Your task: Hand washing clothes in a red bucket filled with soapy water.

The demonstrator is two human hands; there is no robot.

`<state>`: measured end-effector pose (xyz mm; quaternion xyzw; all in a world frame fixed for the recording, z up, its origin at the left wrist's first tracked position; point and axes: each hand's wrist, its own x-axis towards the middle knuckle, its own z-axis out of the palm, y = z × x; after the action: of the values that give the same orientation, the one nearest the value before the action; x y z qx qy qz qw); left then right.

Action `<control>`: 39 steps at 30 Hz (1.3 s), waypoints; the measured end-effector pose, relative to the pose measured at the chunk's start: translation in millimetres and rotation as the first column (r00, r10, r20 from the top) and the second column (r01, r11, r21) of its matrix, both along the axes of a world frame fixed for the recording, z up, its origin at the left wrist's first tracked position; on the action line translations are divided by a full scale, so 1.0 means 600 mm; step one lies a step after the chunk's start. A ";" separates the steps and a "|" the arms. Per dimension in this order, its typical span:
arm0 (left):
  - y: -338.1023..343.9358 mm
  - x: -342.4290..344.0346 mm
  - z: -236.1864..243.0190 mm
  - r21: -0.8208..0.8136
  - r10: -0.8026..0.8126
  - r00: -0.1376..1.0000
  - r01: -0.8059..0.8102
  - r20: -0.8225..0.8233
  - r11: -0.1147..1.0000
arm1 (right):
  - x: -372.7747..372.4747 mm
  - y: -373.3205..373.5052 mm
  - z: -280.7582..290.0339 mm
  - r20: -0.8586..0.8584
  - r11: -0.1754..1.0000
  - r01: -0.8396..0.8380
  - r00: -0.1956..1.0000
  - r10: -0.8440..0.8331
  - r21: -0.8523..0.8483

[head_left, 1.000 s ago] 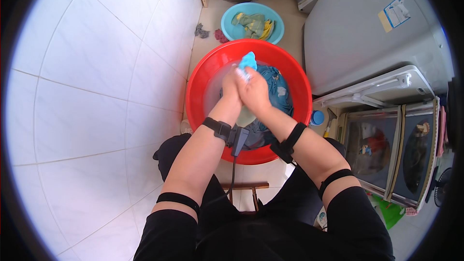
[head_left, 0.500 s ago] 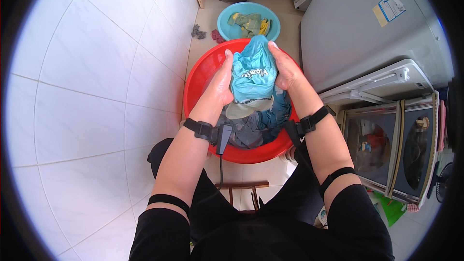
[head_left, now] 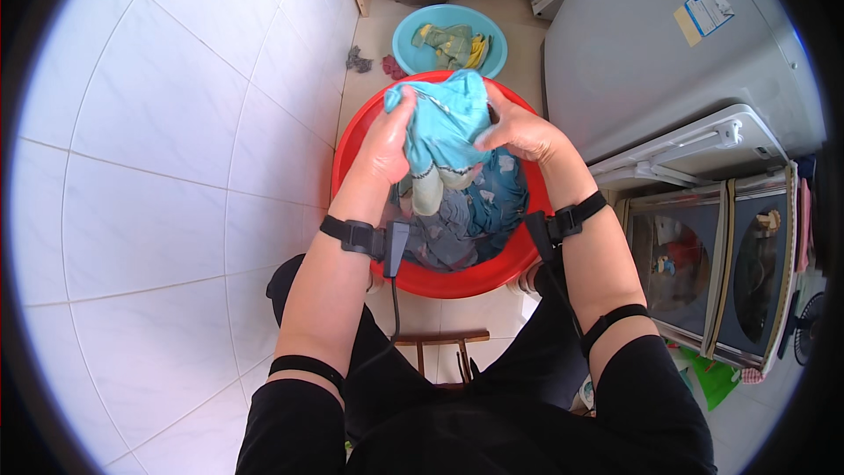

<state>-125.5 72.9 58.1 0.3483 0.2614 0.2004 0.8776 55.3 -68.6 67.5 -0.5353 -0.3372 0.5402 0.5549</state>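
1 blue cloth [head_left: 447, 119] over red tub [head_left: 440, 285]; L hand [head_left: 385, 145] clamped on it; R hand [head_left: 527, 135] half-open @ edge, can't tell if gripping.

There is room to pass between the forearms [head_left: 321, 303] over the near rim of the red tub [head_left: 448, 284]; the raised blue cloth [head_left: 444, 123] blocks farther in. Tiled wall [head_left: 158, 185] hems the left.

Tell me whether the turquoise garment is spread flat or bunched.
Bunched: the turquoise garment hangs in folds and creases between the left hand and the right hand, over the red basin.
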 end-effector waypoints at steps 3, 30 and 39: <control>0.015 -0.005 0.020 -0.079 0.101 0.995 -0.099 0.023 0.992 | 0.007 0.002 -0.020 0.122 0.954 -0.190 0.967 0.222 -0.231; -0.009 0.021 -0.146 -0.216 0.139 0.970 -0.095 0.201 0.972 | -0.212 0.082 -0.060 0.762 0.907 0.359 0.517 -0.390 0.221; -0.022 0.029 -0.126 -0.143 0.352 0.899 -0.397 -0.260 0.907 | -0.217 0.087 -0.073 0.655 0.872 0.467 0.615 -0.439 0.147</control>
<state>-108.1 59.9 -17.5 0.2254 0.4408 0.2986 0.8159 -75.1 -16.2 23.6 -0.7705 -0.3569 0.1597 0.5035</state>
